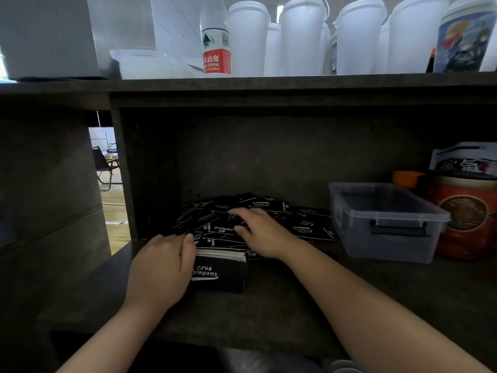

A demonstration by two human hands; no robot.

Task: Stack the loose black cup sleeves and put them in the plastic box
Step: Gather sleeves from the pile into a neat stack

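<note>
A person's left hand (161, 267) grips a squared stack of black cup sleeves (220, 273) on the shelf (269, 305) while the right hand (258, 230), fingers spread, reaches into the loose sleeves (304, 227) behind — gathering is mid-way; the plastic box (387, 224) waits empty, just beside.

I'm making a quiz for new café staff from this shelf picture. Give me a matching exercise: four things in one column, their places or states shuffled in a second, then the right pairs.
Things:
1. plastic box
2. water bottle
3. stacked sleeves
4. loose sleeves

Places or states:
A. on the top shelf beside white cups
B. gripped by the left hand
C. nothing visible inside, right of the pile
D. scattered under the right hand

Pairs: 1-C, 2-A, 3-B, 4-D
</note>
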